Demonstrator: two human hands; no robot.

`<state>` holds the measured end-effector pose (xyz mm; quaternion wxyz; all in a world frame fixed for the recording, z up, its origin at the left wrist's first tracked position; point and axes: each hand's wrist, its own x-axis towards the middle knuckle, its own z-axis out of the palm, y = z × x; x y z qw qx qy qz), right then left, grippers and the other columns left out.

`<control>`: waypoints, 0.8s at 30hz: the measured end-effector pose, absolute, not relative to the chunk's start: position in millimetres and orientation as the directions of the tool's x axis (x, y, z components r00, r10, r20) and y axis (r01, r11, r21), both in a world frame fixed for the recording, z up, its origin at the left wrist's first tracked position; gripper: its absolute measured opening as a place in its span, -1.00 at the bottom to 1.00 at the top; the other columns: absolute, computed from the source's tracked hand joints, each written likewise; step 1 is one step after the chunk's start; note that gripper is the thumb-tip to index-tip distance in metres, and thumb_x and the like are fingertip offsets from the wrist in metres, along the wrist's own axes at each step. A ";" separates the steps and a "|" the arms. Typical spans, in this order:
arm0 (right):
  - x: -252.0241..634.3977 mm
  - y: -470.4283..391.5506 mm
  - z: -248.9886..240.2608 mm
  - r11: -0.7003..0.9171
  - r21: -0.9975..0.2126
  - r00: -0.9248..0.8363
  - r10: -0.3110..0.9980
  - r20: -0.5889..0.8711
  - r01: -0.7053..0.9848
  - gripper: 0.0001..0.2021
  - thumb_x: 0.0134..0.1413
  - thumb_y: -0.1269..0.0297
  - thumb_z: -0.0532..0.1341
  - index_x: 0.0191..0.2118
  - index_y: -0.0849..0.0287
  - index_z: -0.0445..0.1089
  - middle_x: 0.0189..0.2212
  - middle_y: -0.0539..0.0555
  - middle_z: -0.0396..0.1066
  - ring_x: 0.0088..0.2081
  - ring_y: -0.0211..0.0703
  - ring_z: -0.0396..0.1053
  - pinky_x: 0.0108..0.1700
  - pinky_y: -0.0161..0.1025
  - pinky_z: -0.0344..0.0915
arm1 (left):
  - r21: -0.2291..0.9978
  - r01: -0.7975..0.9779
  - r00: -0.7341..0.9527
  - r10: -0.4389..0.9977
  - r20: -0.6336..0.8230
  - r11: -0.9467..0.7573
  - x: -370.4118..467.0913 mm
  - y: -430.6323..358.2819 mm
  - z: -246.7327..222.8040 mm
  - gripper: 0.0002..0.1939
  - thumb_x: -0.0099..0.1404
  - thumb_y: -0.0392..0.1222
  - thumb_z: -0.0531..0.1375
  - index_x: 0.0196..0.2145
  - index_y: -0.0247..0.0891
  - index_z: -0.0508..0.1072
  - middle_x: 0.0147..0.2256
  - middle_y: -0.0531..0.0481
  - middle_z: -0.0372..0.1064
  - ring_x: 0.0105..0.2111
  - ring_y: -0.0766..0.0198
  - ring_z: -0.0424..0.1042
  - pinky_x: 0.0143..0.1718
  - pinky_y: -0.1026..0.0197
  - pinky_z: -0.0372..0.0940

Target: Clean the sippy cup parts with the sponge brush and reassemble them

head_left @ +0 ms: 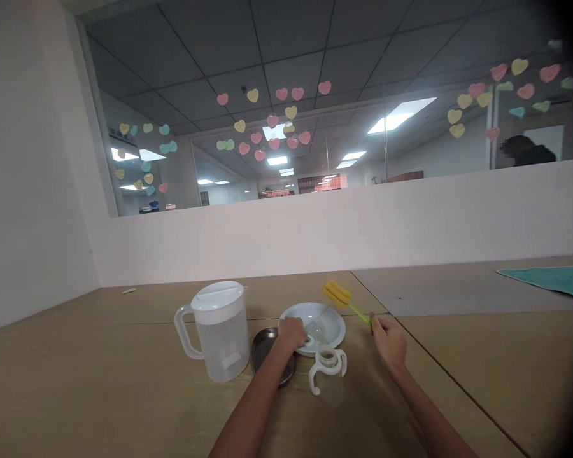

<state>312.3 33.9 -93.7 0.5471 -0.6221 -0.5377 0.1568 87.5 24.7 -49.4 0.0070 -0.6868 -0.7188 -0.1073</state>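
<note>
My right hand (389,342) is closed round the green handle of a brush (338,294) with a yellow head, held above the table. Over the left edge of a white plate (337,331), my left hand (292,332) has its fingers closed; a small white part and something clear show beside them, too unclear to name. A dark round metal dish (262,346) lies partly under my left forearm. Just in front of the plate stands a white ring-shaped piece (328,359) with curved arms, seemingly on a clear vessel.
A lidded translucent pitcher (224,340) stands left of the dish, its handle facing left. A teal cloth (554,280) lies at the far right of the table (124,381). Behind is a low wall with a window bearing heart-shaped notes. A person (530,152) shows through the glass.
</note>
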 end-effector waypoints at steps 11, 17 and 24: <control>312.0 35.9 -93.0 0.212 -0.849 0.368 0.831 0.417 0.485 -0.48 0.01 -0.11 -0.08 -0.75 0.15 0.13 -0.75 0.03 0.22 -0.61 -0.20 0.17 -0.54 -0.30 -0.01 | -0.006 0.993 -0.115 0.993 -0.010 0.115 93.4 52.5 -66.2 -0.68 0.26 -0.08 0.11 -0.09 -0.32 0.33 -0.06 -0.11 0.29 -0.06 0.17 0.30 -0.04 -0.04 0.23; 313.8 37.0 -94.4 0.188 -0.850 0.372 0.838 0.400 0.492 -0.49 0.01 -0.10 -0.08 -0.74 0.15 0.17 -0.72 0.04 0.25 -0.60 -0.19 0.18 -0.53 -0.30 -0.01 | 0.019 0.990 -0.140 0.990 0.003 0.140 92.1 50.1 -67.1 -0.69 0.26 -0.08 0.10 -0.11 -0.33 0.34 -0.09 -0.10 0.31 -0.10 0.19 0.33 -0.06 -0.01 0.26; 313.2 36.7 -92.4 0.203 -0.855 0.360 0.842 0.401 0.478 -0.48 0.01 -0.11 -0.08 -0.74 0.15 0.16 -0.73 0.06 0.27 -0.61 -0.18 0.19 -0.54 -0.30 0.00 | 0.099 0.986 -0.136 0.990 0.025 0.133 92.1 55.6 -64.1 -0.70 0.26 -0.09 0.10 -0.10 -0.30 0.33 -0.11 -0.08 0.31 -0.14 0.21 0.34 -0.12 0.05 0.30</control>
